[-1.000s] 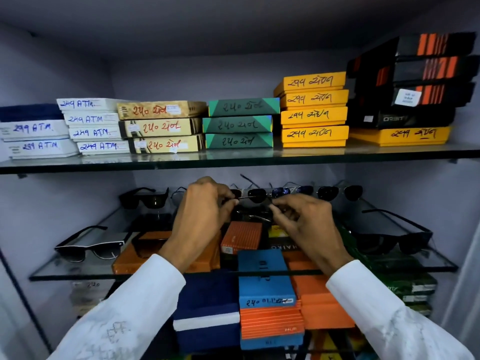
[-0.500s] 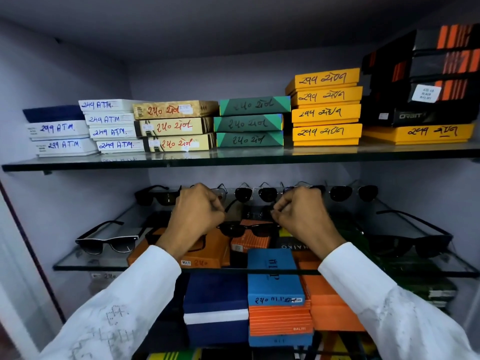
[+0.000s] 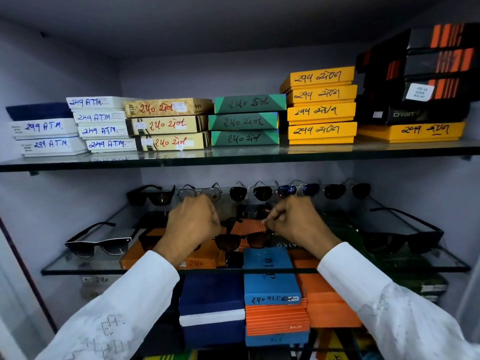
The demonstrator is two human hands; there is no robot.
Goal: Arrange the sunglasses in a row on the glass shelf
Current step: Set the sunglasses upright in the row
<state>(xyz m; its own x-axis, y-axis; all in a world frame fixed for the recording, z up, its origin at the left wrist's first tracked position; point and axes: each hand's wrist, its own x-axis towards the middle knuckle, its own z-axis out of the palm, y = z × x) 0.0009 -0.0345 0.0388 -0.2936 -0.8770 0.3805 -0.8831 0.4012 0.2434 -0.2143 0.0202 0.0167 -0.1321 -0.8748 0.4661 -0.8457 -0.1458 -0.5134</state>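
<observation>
Eyewear shop, display cabinet or wall niche. Two glass shelves in pale walls. Upper glass shelf (image 3: pixel 233 158): stacked flat product boxes, grouped by colour, each hand-marked with a number on its edge — white boxes (image 3: pixel 102 124) reading "249 ATM", gold-patterned boxes (image 3: pixel 168 124), green boxes (image 3: pixel 245 120), yellow boxes (image 3: pixel 322 105), black-and-orange boxes (image 3: pixel 426 74), one with a printed sticker. Lower glass shelf (image 3: pixel 85 267): unboxed sunglasses in a row along the back wall (image 3: pixel 249 192), further pairs at the left (image 3: pixel 100 242) and right (image 3: pixel 405 237) sides. Beneath it, more boxes: blue (image 3: pixel 270 279), orange (image 3: pixel 276 319), navy (image 3: pixel 211 307). Numbered multiples of stock point to retail.
</observation>
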